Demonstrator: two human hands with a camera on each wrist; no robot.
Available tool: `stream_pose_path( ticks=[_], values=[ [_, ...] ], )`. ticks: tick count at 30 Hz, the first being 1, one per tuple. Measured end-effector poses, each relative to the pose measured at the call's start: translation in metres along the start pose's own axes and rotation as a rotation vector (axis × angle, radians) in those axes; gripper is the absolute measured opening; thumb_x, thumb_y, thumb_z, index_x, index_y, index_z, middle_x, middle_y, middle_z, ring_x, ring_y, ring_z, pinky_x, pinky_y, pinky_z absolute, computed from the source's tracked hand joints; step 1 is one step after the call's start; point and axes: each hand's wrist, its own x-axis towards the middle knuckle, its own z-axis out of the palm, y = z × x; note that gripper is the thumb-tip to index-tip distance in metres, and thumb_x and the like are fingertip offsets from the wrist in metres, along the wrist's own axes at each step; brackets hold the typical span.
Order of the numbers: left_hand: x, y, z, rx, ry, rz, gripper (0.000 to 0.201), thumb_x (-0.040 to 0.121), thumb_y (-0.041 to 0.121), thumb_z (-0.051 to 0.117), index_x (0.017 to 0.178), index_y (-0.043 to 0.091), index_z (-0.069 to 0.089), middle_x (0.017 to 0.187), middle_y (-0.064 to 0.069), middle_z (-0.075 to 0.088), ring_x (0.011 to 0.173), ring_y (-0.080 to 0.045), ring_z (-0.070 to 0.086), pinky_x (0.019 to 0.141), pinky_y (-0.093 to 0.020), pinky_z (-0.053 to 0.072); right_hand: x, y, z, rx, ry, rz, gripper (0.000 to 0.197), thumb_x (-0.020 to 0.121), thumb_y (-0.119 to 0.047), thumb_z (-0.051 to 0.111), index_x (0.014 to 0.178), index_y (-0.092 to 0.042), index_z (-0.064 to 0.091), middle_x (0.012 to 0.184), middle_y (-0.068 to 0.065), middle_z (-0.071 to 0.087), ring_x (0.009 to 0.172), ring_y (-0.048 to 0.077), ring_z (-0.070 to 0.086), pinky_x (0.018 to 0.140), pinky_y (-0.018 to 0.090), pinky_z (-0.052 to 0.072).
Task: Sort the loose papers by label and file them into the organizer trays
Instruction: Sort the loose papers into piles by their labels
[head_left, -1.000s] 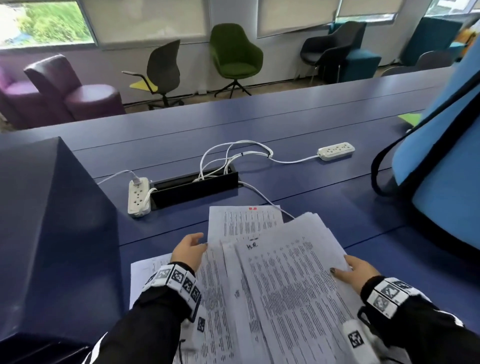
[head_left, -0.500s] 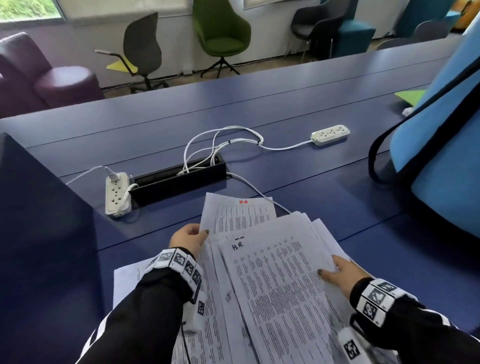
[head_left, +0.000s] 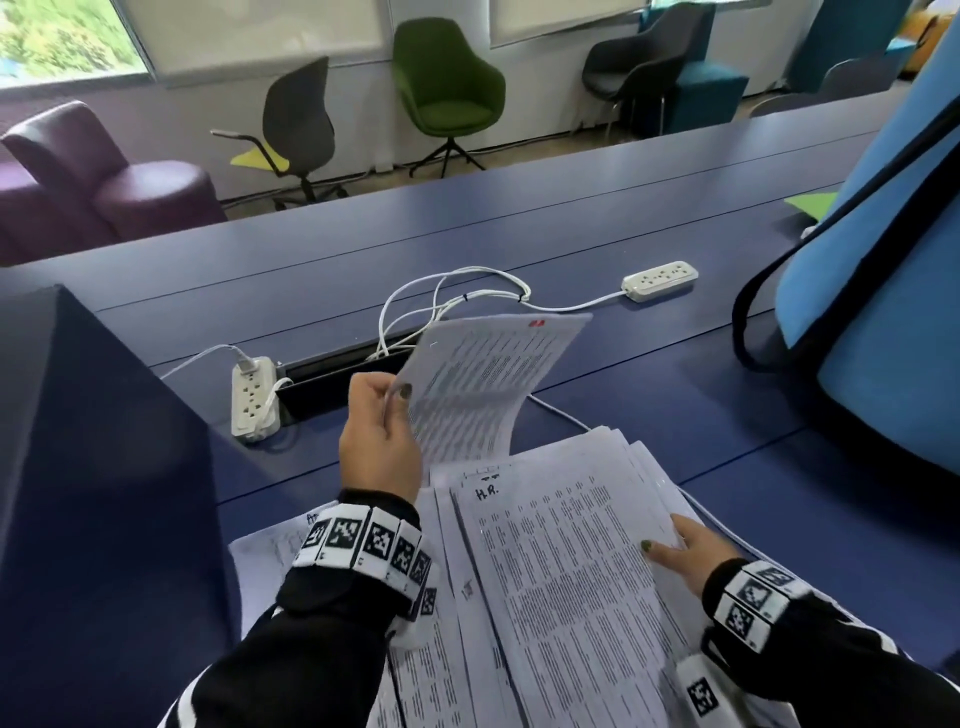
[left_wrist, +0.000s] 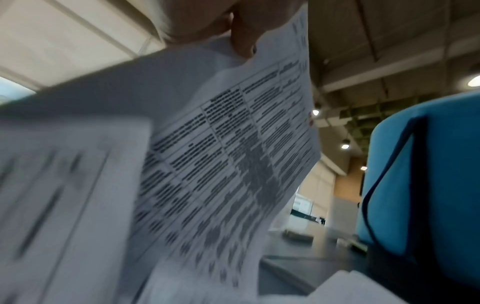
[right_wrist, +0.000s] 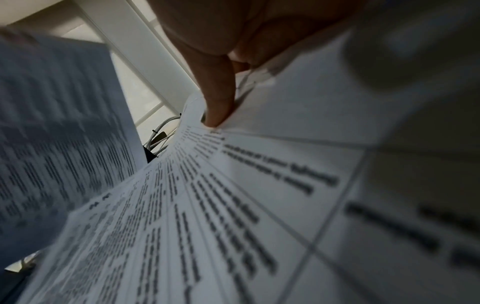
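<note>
The left hand (head_left: 379, 441) pinches one sheet (head_left: 483, 389) by its edge and holds it curled above the desk (head_left: 649, 415), just beyond the stack (head_left: 561, 597), whose right edge the right hand (head_left: 685, 551) grips, thumb on top.

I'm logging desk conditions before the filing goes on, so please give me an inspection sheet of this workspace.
Surface: blue desk, seams across it.
Job's things: lifted sheet with a red mark at its top; paper stack, top page marked "H.R."; organizer trays: nothing seen.
Clutter: blue bag at right.
Grippers: left hand pinches the lifted sheet; right hand holds the stack's right edge.
Cables: two white power strips, looped white cords.
Surroundings: green chair, purple armchair, windows.
</note>
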Motion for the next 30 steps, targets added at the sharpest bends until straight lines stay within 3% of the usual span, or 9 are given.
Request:
stream_pose_path(
  ticks=[3, 7, 10, 12, 16, 19, 21, 24, 30],
  values=[
    [-0.004, 0.019, -0.015, -0.156, 0.097, 0.030, 0.028, 0.096, 0.020, 0.047, 0.085, 0.046, 0.045, 0.080, 0.006, 0.058, 0.073, -0.012, 0.056, 0.069, -0.032, 0.046, -0.005, 0.001, -0.001, 0.009, 0.017, -0.023, 0.038, 0.085, -0.027, 0.065, 0.118, -0.012, 0.056, 0.115, 0.004, 0.065, 0.107, 0.022, 0.059, 0.098, 0.034, 0.045],
    [-0.016, 0.036, -0.031, -0.323, 0.131, -0.027, 0.030, 0.097, 0.000, 0.043, 0.093, 0.030, 0.044, 0.086, 0.012, 0.057, 0.070, 0.014, 0.056, 0.069, -0.006, 0.042, -0.016, -0.001, -0.003, 0.019, 0.038, -0.046, 0.039, 0.089, -0.022, 0.060, 0.124, -0.007, 0.052, 0.122, 0.009, 0.060, 0.099, 0.017, 0.054, 0.089, 0.025, 0.041],
    [-0.026, 0.044, -0.042, -0.356, 0.120, -0.041, 0.025, 0.096, -0.003, 0.043, 0.096, 0.022, 0.046, 0.091, 0.011, 0.058, 0.073, 0.017, 0.056, 0.072, -0.002, 0.042, -0.019, 0.004, -0.003, 0.121, 0.073, -0.038, 0.056, 0.089, -0.020, 0.060, 0.137, -0.002, 0.039, 0.137, 0.014, 0.048, 0.118, 0.024, 0.050, 0.100, 0.030, 0.036],
    [-0.036, 0.037, -0.044, -0.357, 0.064, -0.107, 0.028, 0.095, -0.002, 0.045, 0.092, 0.025, 0.047, 0.090, 0.012, 0.059, 0.075, 0.013, 0.057, 0.072, -0.005, 0.043, -0.028, 0.002, -0.002, 0.178, 0.102, -0.059, 0.058, 0.089, -0.015, 0.059, 0.140, -0.001, 0.034, 0.140, 0.016, 0.045, 0.121, 0.028, 0.048, 0.100, 0.030, 0.037],
    [-0.070, 0.000, -0.034, -0.192, -0.178, -0.364, 0.019, 0.097, 0.008, 0.045, 0.090, 0.026, 0.047, 0.089, -0.004, 0.061, 0.080, -0.021, 0.056, 0.074, -0.032, 0.043, -0.044, -0.003, -0.003, 0.346, 0.075, -0.130, 0.032, 0.089, -0.005, 0.057, 0.120, -0.004, 0.050, 0.119, 0.020, 0.059, 0.083, 0.020, 0.059, 0.061, 0.009, 0.048],
    [-0.099, -0.021, -0.027, -0.012, -0.214, -0.553, 0.007, 0.099, 0.014, 0.041, 0.099, 0.017, 0.047, 0.092, -0.011, 0.060, 0.076, -0.024, 0.053, 0.069, -0.030, 0.040, -0.048, -0.010, -0.001, 0.470, 0.051, -0.203, 0.063, 0.074, -0.026, 0.075, 0.126, -0.002, 0.048, 0.128, 0.012, 0.054, 0.102, 0.023, 0.058, 0.084, 0.016, 0.049],
    [-0.107, -0.024, -0.026, 0.077, -0.144, -0.660, 0.010, 0.099, 0.014, 0.041, 0.106, 0.009, 0.045, 0.087, -0.009, 0.056, 0.075, -0.024, 0.050, 0.070, -0.028, 0.035, -0.060, -0.024, 0.001, 0.473, 0.046, -0.249, 0.045, 0.083, -0.007, 0.065, 0.124, 0.002, 0.048, 0.119, 0.005, 0.054, 0.093, 0.015, 0.054, 0.067, 0.006, 0.044],
    [-0.112, -0.023, -0.029, 0.061, -0.136, -0.783, 0.011, 0.099, 0.017, 0.044, 0.105, 0.011, 0.037, 0.079, -0.004, 0.046, 0.073, -0.023, 0.042, 0.070, -0.027, 0.029, -0.092, -0.055, 0.007, 0.380, 0.047, -0.310, 0.035, 0.088, 0.002, 0.055, 0.123, 0.005, 0.050, 0.115, 0.004, 0.055, 0.091, 0.012, 0.053, 0.067, 0.004, 0.038],
    [-0.109, -0.031, -0.034, -0.005, -0.286, -0.936, 0.044, 0.087, 0.004, 0.062, 0.128, 0.006, 0.043, 0.112, -0.017, 0.058, 0.094, -0.029, 0.056, 0.086, -0.035, 0.047, -0.075, -0.041, 0.017, 0.207, 0.048, -0.293, 0.046, 0.092, -0.035, 0.049, 0.128, -0.007, 0.049, 0.127, 0.003, 0.056, 0.121, 0.023, 0.050, 0.094, 0.018, 0.035]
  ],
)
